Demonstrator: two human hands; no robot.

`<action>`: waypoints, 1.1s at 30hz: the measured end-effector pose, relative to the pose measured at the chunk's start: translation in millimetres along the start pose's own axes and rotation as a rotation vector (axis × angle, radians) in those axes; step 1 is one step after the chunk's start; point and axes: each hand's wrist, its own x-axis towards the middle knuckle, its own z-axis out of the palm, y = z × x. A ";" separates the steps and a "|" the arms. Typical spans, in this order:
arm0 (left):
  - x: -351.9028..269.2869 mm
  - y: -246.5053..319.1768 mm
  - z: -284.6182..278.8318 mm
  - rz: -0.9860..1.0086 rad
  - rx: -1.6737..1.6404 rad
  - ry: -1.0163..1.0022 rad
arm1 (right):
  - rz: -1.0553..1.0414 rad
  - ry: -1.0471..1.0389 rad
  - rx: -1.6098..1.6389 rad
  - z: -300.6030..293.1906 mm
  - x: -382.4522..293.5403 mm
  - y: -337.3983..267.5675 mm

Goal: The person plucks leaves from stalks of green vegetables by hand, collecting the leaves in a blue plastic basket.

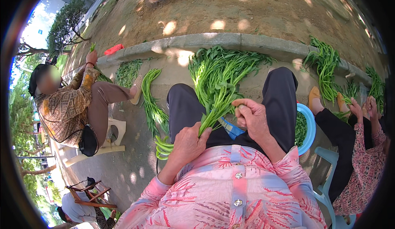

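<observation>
My left hand (pixel 189 142) grips the stem ends of a bunch of leafy greens (pixel 217 107), probably water spinach, above my lap. The leaves point away from me. Beside the bunch's right edge is my right hand (pixel 253 118), its fingers curled in and the fingertips close to the leaves. Whether a bit of leaf is pinched there is hidden. Beyond my knees, a large heap of the same long-stemmed greens (pixel 222 65) lies on the pavement. A light-blue basin (pixel 311 127) with picked leaves (pixel 301 127) in it stands right of my right leg.
A stone kerb (pixel 213 41) runs behind the heap. Loose stems (pixel 151 102) lie left of my knee. A person (pixel 71 102) sits at left holding greens; another person (pixel 361 167) works at right beside a blue plastic chair (pixel 327 179). A wooden folding stool (pixel 89 195) stands lower left.
</observation>
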 end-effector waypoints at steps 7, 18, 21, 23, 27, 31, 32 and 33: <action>10.5 8.4 7.4 0.058 0.181 -0.004 | -0.019 -0.096 -0.206 11.8 -0.6 -6.1; 18.7 17.3 17.5 0.105 0.280 -0.113 | -0.360 -0.057 -0.753 15.8 6.2 3.2; 19.5 21.8 17.3 0.093 0.200 -0.132 | -0.194 0.086 -0.506 6.1 9.1 5.0; 18.7 23.5 15.6 0.060 0.107 -0.156 | -0.121 0.198 -0.235 -3.3 12.1 -3.5; 17.3 2.1 4.2 0.022 -0.143 -0.191 | -0.296 0.346 0.341 -99.9 25.3 -47.5; 22.6 1.4 -24.1 0.040 -0.360 -0.150 | -0.491 0.649 0.129 -205.0 14.0 -59.6; 28.7 0.5 -25.1 0.067 -0.352 -0.144 | -0.324 0.825 -0.328 -279.0 10.1 -27.1; 38.9 1.3 -22.8 0.106 -0.357 -0.153 | -0.103 0.988 -0.778 -353.9 0.9 1.4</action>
